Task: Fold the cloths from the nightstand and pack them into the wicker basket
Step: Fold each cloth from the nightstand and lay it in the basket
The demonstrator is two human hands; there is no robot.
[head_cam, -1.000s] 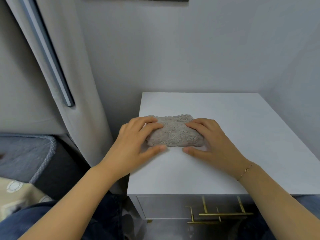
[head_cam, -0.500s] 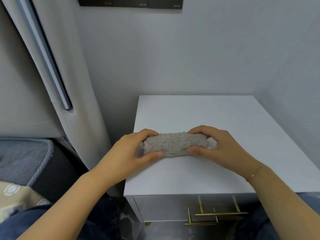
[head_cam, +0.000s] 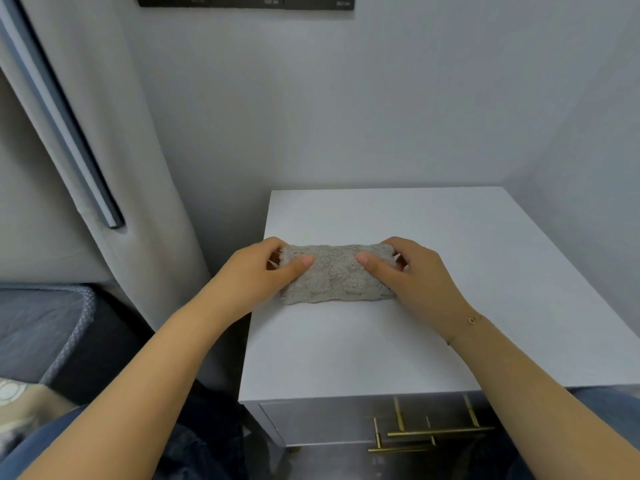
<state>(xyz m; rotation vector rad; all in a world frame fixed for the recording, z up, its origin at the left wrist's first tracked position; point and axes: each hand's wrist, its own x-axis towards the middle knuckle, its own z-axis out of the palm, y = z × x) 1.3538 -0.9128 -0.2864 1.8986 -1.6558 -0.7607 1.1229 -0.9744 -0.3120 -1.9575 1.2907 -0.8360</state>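
A folded beige fluffy cloth (head_cam: 337,273) is held upright over the white nightstand top (head_cam: 450,237), its lower edge near or on the surface. My left hand (head_cam: 258,277) pinches its left end, thumb on the front face and fingers behind. At the cloth's right end my right hand (head_cam: 412,275) pinches it the same way. No wicker basket is in view.
The nightstand stands in a corner of grey walls, with a drawer and gold handles (head_cam: 433,433) at its front. A grey curtain (head_cam: 114,168) hangs to the left. A blue-edged bed or cushion (head_cam: 38,327) lies at lower left. Dark wall panels (head_cam: 242,1) sit above.
Both hands went from pressing the cloth flat on the nightstand to pinching its ends and lifting it upright, so its broad face now turns toward me.
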